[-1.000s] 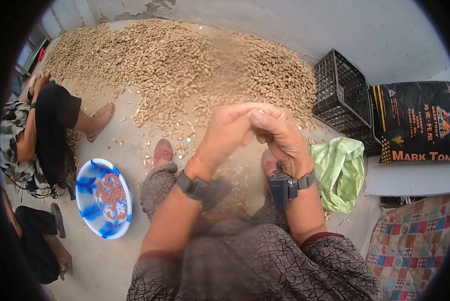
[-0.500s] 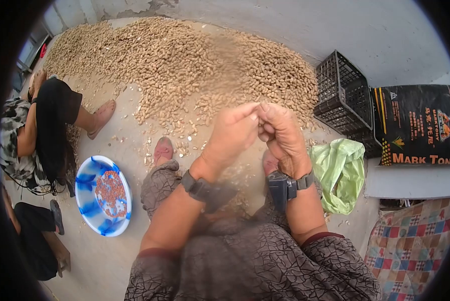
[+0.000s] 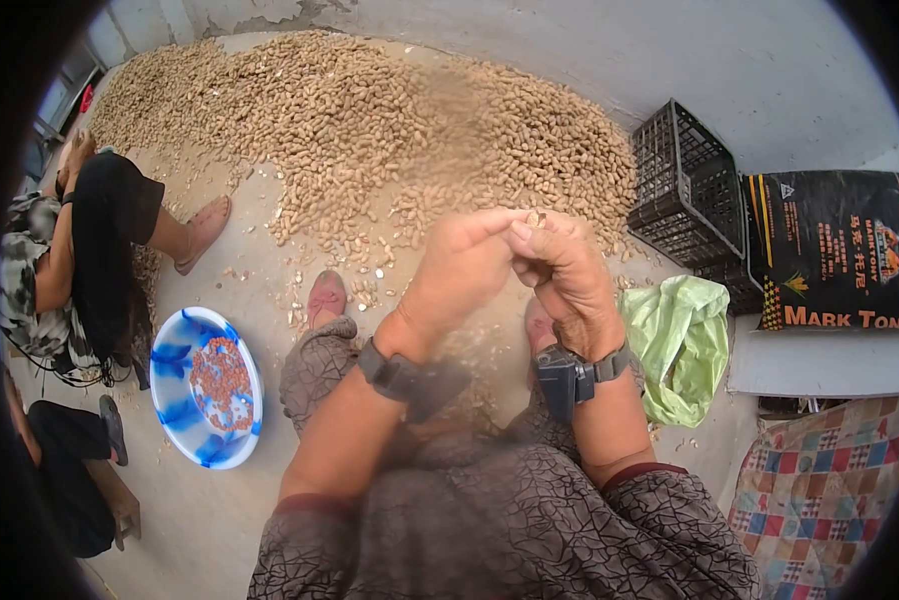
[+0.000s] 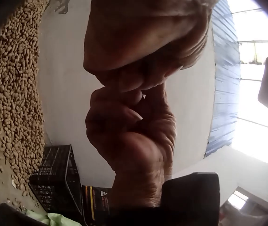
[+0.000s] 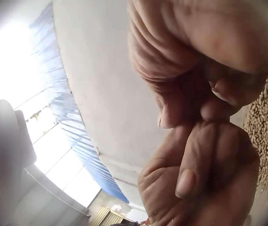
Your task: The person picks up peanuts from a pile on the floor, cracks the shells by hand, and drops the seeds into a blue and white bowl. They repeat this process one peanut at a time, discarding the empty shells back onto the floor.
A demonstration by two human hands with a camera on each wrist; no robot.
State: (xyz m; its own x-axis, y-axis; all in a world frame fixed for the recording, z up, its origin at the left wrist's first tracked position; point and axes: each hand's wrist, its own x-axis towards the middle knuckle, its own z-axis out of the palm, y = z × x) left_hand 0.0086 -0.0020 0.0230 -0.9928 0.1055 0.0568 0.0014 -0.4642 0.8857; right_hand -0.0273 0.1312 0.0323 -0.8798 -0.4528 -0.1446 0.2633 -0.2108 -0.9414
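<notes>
Here at the centre of the head view, on the wearer's side of the peanut heap (image 3: 349,120), the left hand (image 3: 449,270) and the right hand (image 3: 574,275) meet fingertip to fingertip. The grip is a pinch on both sides: thumbs and fingers close on a small, pale peanut (image 3: 536,218), the right thumb tip right beside it. The head view picks that peanut out in front of the heap; both wrist views come in from another angle, showing curled fingers and creased palms, with the peanut hard to make out between them.

Moving outward, the green bag (image 3: 677,345) lies crumpled, just off the heap's right end on the wearer's side. The black crate (image 3: 684,185) stands right beside that same end, and the printed black sack (image 3: 834,250) is farther right of the heap. Over on the near left side of the heap, the head view alone gives us the blue-and-white basin (image 3: 174,395), with reddish kernels (image 3: 221,380) inside. A seated person (image 3: 64,250) is by the heap's left end, hands together. Up above the heap's level, the wrist views add blue corrugated panels (image 4: 223,80) and bright windows (image 4: 256,113).
</notes>
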